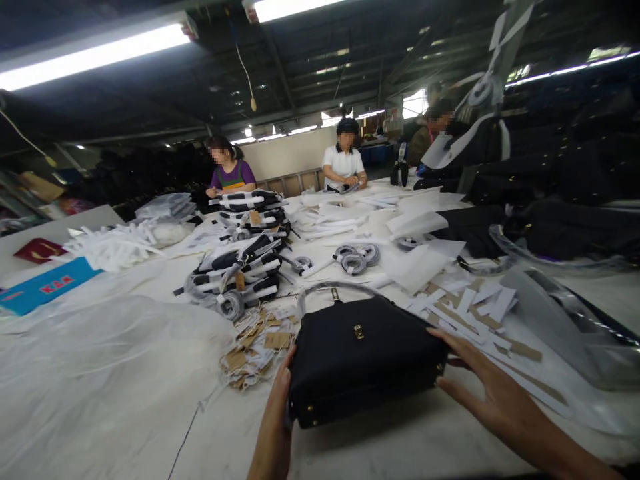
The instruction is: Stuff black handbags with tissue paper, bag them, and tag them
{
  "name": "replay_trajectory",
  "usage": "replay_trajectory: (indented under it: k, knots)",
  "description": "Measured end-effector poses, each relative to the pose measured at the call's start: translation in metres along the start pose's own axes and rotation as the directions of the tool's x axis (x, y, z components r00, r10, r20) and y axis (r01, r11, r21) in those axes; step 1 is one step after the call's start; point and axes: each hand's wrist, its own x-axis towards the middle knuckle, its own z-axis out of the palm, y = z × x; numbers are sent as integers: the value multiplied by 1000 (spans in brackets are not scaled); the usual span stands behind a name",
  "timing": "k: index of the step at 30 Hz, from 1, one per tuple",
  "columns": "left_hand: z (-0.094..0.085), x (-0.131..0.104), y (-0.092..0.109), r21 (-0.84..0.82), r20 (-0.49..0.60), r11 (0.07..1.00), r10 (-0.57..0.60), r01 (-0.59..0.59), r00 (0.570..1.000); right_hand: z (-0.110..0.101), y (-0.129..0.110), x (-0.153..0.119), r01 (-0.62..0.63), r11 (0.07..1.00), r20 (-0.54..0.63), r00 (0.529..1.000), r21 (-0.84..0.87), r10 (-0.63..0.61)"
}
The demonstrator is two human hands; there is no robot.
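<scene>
A black handbag (365, 353) with a small gold clasp and gold studs at its lower corners lies tilted back in front of me. Its top handle (345, 288) is wrapped in clear plastic and leans away. My left hand (278, 407) presses along the bag's left side, its fingers mostly hidden behind the edge. At the right side, my right hand (493, 393) holds the bag's edge, fingertips on the upper part and thumb near the lower corner. Between them the two hands grip the bag just at the table surface.
Brown and white tags with strings (263, 343) lie left of the bag. Behind them stand stacked wrapped black bags (250, 257). Coiled straps (354, 262), paper strips (465, 310) and plastic film (125, 360) cover the table. Two people (345, 163) (231, 175) work across it.
</scene>
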Motion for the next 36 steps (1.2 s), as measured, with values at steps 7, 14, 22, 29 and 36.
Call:
replay_trajectory:
  k: [7, 14, 22, 29, 36]
  knots:
    - [-17, -22, 57, 551, 233, 684, 424, -478, 875, -26, -39, -22, 386, 818, 37, 911, -427, -410]
    - [22, -6, 80, 447, 858, 116, 223, -887, 462, 18, -56, 18, 670, 677, 409, 734, -305, -542]
    - [19, -13, 0, 446, 845, -65, 358, -893, 396, 60, -20, -8, 691, 677, 374, 716, -254, -590]
    - [35, -38, 8, 501, 789, 177, 308, -847, 531, 52, -27, -16, 518, 851, 400, 801, -89, -445]
    - [43, -39, -11, 521, 751, 145, 390, -841, 532, 63, -76, 37, 402, 896, 399, 865, -186, -305]
